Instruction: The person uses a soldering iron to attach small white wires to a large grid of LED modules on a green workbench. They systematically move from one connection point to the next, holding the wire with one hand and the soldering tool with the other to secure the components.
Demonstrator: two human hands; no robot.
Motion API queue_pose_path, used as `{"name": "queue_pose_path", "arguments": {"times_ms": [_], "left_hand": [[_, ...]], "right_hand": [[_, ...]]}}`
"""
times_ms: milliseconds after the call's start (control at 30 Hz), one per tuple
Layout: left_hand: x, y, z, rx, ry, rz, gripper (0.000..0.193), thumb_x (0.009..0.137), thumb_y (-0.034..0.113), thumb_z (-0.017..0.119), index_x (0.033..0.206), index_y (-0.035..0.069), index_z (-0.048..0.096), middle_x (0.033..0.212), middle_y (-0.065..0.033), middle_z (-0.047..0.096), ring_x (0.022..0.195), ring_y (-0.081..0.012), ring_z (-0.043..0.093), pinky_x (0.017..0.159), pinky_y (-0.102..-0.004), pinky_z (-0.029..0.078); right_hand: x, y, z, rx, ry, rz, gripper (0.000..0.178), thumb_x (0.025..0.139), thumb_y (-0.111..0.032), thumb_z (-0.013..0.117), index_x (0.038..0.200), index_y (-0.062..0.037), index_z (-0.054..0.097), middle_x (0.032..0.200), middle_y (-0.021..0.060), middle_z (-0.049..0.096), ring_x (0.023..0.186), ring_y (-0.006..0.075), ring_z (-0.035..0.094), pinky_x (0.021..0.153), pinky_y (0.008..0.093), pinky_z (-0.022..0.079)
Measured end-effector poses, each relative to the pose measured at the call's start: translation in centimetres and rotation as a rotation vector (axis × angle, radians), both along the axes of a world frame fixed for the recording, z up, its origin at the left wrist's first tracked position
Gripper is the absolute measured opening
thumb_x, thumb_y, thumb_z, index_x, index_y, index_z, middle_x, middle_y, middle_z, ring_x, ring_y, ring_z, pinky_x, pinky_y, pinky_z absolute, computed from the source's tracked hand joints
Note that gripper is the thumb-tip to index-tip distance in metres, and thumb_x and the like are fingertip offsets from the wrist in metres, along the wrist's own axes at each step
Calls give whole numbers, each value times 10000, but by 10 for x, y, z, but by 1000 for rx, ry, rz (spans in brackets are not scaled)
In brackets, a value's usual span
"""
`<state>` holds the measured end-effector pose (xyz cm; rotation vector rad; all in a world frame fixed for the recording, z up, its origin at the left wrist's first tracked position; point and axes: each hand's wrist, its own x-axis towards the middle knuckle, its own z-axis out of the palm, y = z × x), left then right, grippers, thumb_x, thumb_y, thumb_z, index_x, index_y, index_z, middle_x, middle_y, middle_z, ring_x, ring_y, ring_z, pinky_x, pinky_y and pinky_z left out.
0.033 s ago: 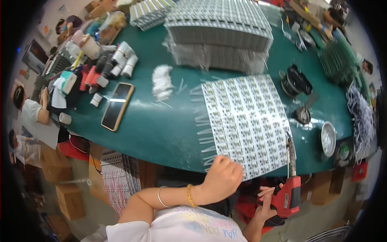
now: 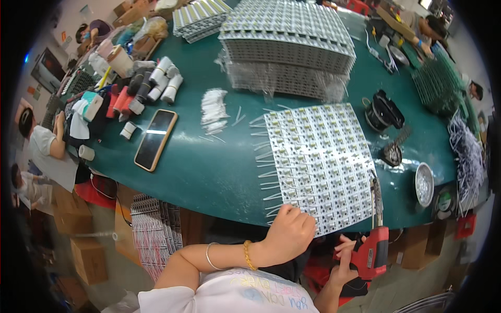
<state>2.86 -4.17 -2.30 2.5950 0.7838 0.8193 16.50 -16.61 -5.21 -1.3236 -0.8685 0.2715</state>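
Observation:
A white panel of small circuit boards in rows (image 2: 323,161) lies near the table's front edge. Thin white wires (image 2: 267,175) stick out along its left side. My left hand (image 2: 292,229) is closed at the panel's near left corner, knuckles up; whatever its fingers may pinch is hidden. In my right hand (image 2: 344,263) is a red and black soldering gun (image 2: 372,253), gripped by its handle below the table edge. Its narrow metal tip points up and away from me, over the panel's right edge. Whether the tip touches a board I cannot tell.
Stacked panels (image 2: 287,49) stand at the back of the green table (image 2: 209,177). Left are a phone (image 2: 155,140), loose white wires (image 2: 214,110) and rolls (image 2: 141,86). Right are a black-topped round container (image 2: 383,110) and a metal bowl (image 2: 424,184). Other people work around.
The whole view has shifted slightly, and the panel looks sharper now. Both hands and the soldering gun keep nearly the same places.

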Motion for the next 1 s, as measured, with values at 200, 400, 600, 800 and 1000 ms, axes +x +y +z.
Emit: {"name": "queue_pose_path", "arguments": {"times_ms": [200,400,600,800,1000], "left_hand": [[-7,2,-2,-25,-43,-43,56,733,114,622,716,86,576,704,-44,487,718,-222,482,700,-364,370],[-25,13,1,-69,-168,-24,37,725,84,611,760,93,603,695,-26,510,647,-201,514,663,-326,383],[-49,37,9,-170,-253,-18,97,741,7,677,830,40,655,783,-86,653,640,-246,633,565,-327,510],[-57,45,16,-311,-244,52,104,773,-38,673,857,8,632,795,-115,653,655,-285,640,571,-330,521],[-49,43,21,-442,-295,101,53,816,-57,648,830,-8,633,735,-96,643,570,-152,647,505,-260,488]], "right_hand": [[-20,29,6,-23,131,78,462,895,-46,515,1288,119,336,658,70,509,615,180,538,1047,621,322],[-35,38,5,15,101,169,466,895,-55,522,1284,116,332,656,72,512,610,180,538,1058,628,300],[-35,47,3,58,169,191,474,895,-82,546,1277,107,339,637,66,503,601,184,538,1069,643,267],[-26,35,22,-17,180,165,504,896,-131,574,1287,100,353,638,83,526,570,208,561,990,609,387],[-29,-14,44,-177,181,130,566,919,-287,601,1301,56,362,621,52,507,548,187,523,747,444,522]]}}
